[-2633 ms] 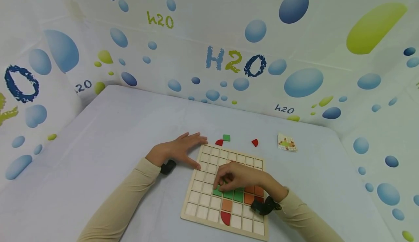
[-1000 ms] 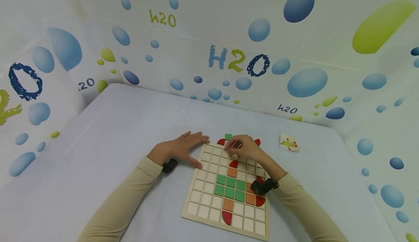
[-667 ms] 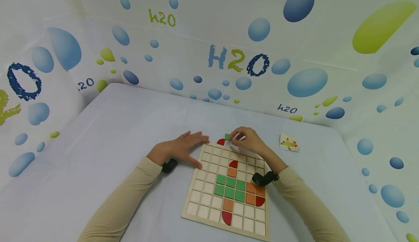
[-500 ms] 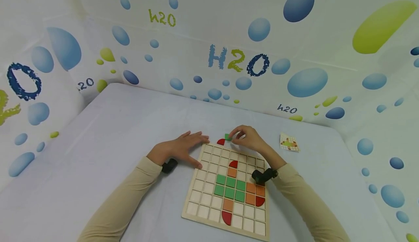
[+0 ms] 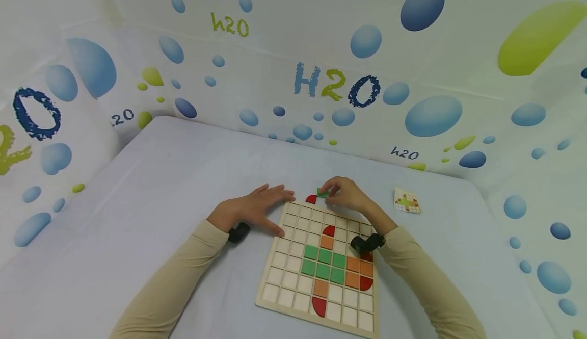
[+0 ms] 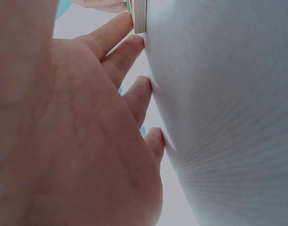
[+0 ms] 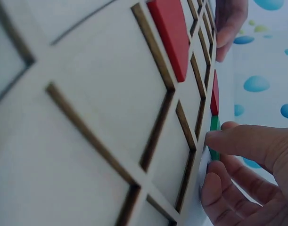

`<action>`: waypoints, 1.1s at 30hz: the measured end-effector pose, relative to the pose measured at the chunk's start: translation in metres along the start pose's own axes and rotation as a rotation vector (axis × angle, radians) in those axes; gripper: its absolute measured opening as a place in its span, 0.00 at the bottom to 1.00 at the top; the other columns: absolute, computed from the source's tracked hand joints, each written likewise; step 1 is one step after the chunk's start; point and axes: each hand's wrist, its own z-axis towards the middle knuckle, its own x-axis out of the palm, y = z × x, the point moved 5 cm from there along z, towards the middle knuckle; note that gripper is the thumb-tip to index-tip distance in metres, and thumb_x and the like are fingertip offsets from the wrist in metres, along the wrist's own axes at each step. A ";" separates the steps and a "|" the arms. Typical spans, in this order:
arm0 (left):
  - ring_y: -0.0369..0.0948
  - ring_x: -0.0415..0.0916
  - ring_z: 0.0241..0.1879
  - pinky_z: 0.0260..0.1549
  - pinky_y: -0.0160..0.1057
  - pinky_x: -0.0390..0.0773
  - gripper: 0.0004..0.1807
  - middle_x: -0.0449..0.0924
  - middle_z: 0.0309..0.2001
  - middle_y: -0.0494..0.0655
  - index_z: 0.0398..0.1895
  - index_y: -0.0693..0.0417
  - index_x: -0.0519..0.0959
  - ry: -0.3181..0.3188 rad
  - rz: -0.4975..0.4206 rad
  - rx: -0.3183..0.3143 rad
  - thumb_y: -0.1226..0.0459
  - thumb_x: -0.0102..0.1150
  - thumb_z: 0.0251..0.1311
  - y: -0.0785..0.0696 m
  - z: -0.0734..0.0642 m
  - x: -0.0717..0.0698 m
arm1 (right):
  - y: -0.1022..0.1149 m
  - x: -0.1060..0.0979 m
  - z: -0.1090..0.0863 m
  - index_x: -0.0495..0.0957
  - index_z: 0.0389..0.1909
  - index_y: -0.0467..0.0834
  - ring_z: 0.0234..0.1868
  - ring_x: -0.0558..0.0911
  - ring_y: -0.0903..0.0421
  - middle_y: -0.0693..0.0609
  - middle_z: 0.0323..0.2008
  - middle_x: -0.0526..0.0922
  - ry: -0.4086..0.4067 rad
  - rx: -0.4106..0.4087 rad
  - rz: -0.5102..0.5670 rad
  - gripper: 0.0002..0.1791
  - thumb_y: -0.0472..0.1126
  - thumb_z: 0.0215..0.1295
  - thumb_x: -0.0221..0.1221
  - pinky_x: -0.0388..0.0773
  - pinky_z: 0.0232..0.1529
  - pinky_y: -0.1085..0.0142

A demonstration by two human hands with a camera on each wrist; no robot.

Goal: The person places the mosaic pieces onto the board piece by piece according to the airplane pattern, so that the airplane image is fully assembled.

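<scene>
My right hand (image 5: 345, 194) reaches past the far edge of the wooden grid board (image 5: 290, 279). Its thumb and index finger pinch a small green square tile (image 5: 322, 193), seen also in the right wrist view, where the fingers partly cover the tile (image 7: 215, 123). Beside that tile lies a loose red quarter-circle piece (image 5: 311, 199). On the board sit several green squares (image 5: 323, 270), several orange squares (image 5: 321, 288) and several red quarter-circles (image 5: 319, 306). My left hand (image 5: 251, 208) lies spread at the board's far left corner, thumb on its left edge and fingertips on the cloth.
A small card (image 5: 407, 201) printed with a coloured grid pattern lies on the cloth-covered table (image 5: 215, 160), right of the board. Behind the table hangs a white sheet (image 5: 275, 48) with blue and green drops.
My right hand has left the green squares mid-board, moved away to the loose green tile past the far edge and grasped it. The loose red piece there is now hidden. My left hand stays put.
</scene>
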 end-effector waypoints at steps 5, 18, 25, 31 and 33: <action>0.53 0.41 0.76 0.72 0.58 0.37 0.47 0.55 0.75 0.53 0.71 0.55 0.62 0.000 0.010 -0.002 0.48 0.72 0.51 0.000 0.001 -0.001 | 0.002 0.000 -0.003 0.82 0.43 0.34 0.41 0.80 0.47 0.40 0.46 0.79 0.000 -0.022 -0.028 0.10 0.27 0.60 0.62 0.78 0.40 0.60; 0.53 0.41 0.76 0.72 0.59 0.36 0.47 0.56 0.74 0.53 0.71 0.56 0.62 0.004 -0.015 0.005 0.48 0.72 0.51 0.000 0.000 0.001 | 0.004 0.002 -0.011 0.80 0.44 0.33 0.37 0.80 0.50 0.41 0.40 0.82 0.007 -0.026 0.001 0.13 0.30 0.58 0.65 0.79 0.37 0.65; 0.53 0.40 0.77 0.72 0.59 0.36 0.47 0.55 0.75 0.53 0.71 0.56 0.62 0.007 -0.006 0.003 0.48 0.72 0.51 0.000 0.000 0.001 | 0.011 0.004 -0.016 0.82 0.44 0.35 0.35 0.80 0.54 0.43 0.40 0.82 0.016 -0.057 0.041 0.12 0.32 0.59 0.65 0.80 0.41 0.63; 0.54 0.41 0.76 0.72 0.60 0.36 0.47 0.55 0.75 0.54 0.71 0.56 0.62 0.005 -0.005 0.008 0.49 0.72 0.52 -0.001 0.001 0.001 | 0.016 0.010 -0.020 0.81 0.45 0.35 0.36 0.81 0.54 0.43 0.42 0.82 0.049 -0.090 0.065 0.12 0.32 0.60 0.65 0.81 0.41 0.64; 0.54 0.41 0.76 0.72 0.60 0.36 0.46 0.56 0.74 0.54 0.71 0.56 0.62 0.004 -0.003 0.010 0.49 0.72 0.51 -0.001 0.000 0.001 | 0.018 0.012 -0.021 0.81 0.45 0.35 0.36 0.81 0.54 0.43 0.42 0.83 0.064 -0.099 0.067 0.12 0.32 0.60 0.65 0.81 0.41 0.64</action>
